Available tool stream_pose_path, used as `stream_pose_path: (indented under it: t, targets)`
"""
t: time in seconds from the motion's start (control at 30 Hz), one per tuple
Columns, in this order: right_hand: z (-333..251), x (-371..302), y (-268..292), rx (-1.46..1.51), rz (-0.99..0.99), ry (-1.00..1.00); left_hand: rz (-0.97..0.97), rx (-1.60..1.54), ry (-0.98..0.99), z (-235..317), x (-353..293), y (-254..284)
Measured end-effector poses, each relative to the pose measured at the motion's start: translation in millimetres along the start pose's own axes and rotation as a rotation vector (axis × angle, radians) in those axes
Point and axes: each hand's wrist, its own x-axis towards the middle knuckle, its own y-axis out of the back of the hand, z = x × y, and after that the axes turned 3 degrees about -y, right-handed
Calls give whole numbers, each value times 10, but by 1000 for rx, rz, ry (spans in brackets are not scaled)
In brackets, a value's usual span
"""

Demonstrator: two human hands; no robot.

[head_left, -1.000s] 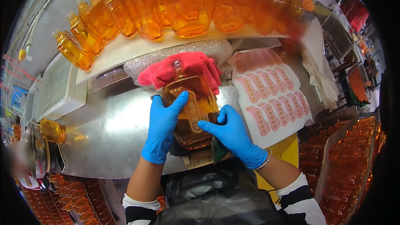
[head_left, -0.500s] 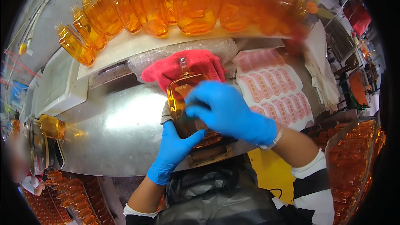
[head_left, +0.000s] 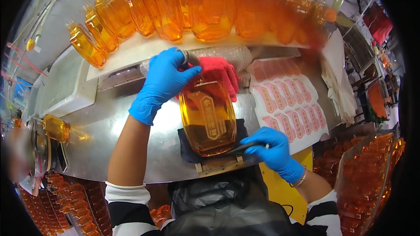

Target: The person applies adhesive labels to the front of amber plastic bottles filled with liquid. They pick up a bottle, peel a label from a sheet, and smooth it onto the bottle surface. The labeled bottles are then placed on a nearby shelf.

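Observation:
A flat amber glass bottle [head_left: 218, 135] lies on a dark cloth pad [head_left: 189, 146], its neck end on a red cloth [head_left: 221, 72]. A tall pink-and-gold label [head_left: 209, 116] runs along its upper face. My left hand [head_left: 168, 76], blue-gloved with grey covers on some fingers, is curled at the bottle's neck, which it mostly hides. Beside the bottle's base, my blue-gloved right hand [head_left: 273, 153] pinches a thin, dark, flat tool [head_left: 243, 148]; its tip reaches the bottle's lower right edge.
Several amber bottles [head_left: 212, 11] stand along a white shelf [head_left: 124, 61]. A label sheet [head_left: 288, 100] lies right of the bottle. Left are a white tub [head_left: 72, 83] and another amber bottle [head_left: 57, 127]. A wooden block [head_left: 218, 166] sits at the metal table's [head_left: 127, 148] front edge.
My left hand has moved from the bottle's lower left side up to its neck. My right hand has drawn back from its face to the lower right, uncovering the label.

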Motion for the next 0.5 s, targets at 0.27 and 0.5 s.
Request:
stream_pose_path:
  t: [0.27, 0.5]
  targets:
    - [-102, 966, 708, 861, 113, -306, 162, -579, -201, 428, -643, 316]
    - [-1352, 2726, 252, -994, 346, 715, 779, -476, 294, 1097, -2595, 741]
